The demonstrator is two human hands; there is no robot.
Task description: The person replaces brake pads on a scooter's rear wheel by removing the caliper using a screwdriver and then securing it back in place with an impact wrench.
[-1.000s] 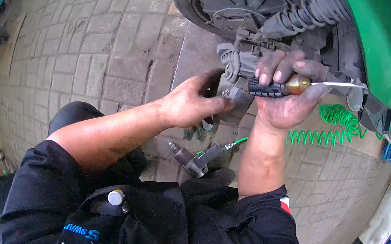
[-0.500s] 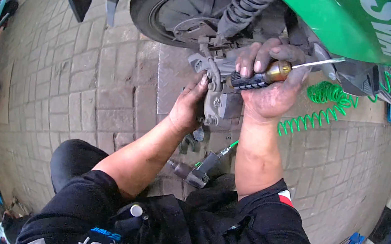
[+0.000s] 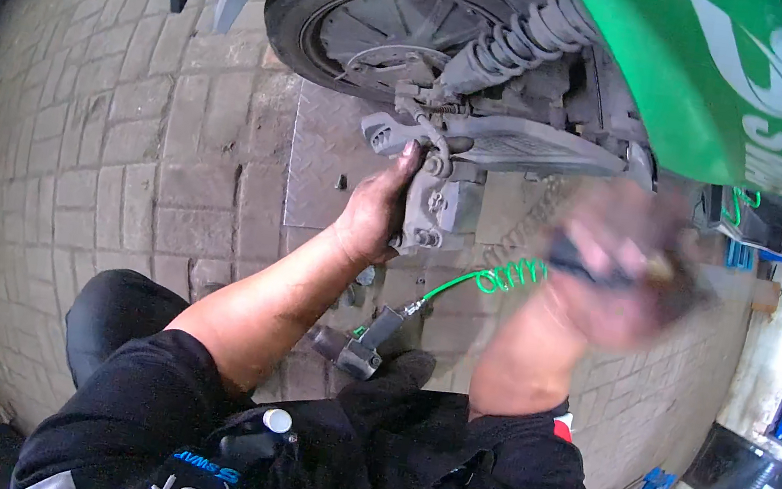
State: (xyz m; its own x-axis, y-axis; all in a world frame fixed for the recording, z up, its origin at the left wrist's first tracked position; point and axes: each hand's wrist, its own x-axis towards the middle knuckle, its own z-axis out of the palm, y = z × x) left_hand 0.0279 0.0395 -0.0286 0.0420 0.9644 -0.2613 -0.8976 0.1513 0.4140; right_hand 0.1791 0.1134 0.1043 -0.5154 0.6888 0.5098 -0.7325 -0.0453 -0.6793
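Note:
My left hand (image 3: 380,200) is closed around the side of a dirty grey brake caliper (image 3: 435,206), thumb at its upper end where a short hose meets it. Just beyond the caliper are the motor scooter's wheel (image 3: 399,18), its swingarm (image 3: 547,150) and the coil-spring shock absorber (image 3: 522,44). Well to the right of the caliper, my right hand (image 3: 626,264) is smeared by motion. It stays closed on a screwdriver (image 3: 595,265), whose dark handle shows as a blur; the shaft cannot be made out.
A pneumatic impact wrench (image 3: 363,347) lies on the paving between my knees, its green coiled hose (image 3: 507,277) running right. Overhead at right hangs the scooter's green body panel (image 3: 729,83). A patterned metal plate (image 3: 318,158) lies under the caliper.
My right hand with the screwdriver has swung away from the caliper, right and toward me. My left hand keeps its grip on the caliper. The view has shifted somewhat.

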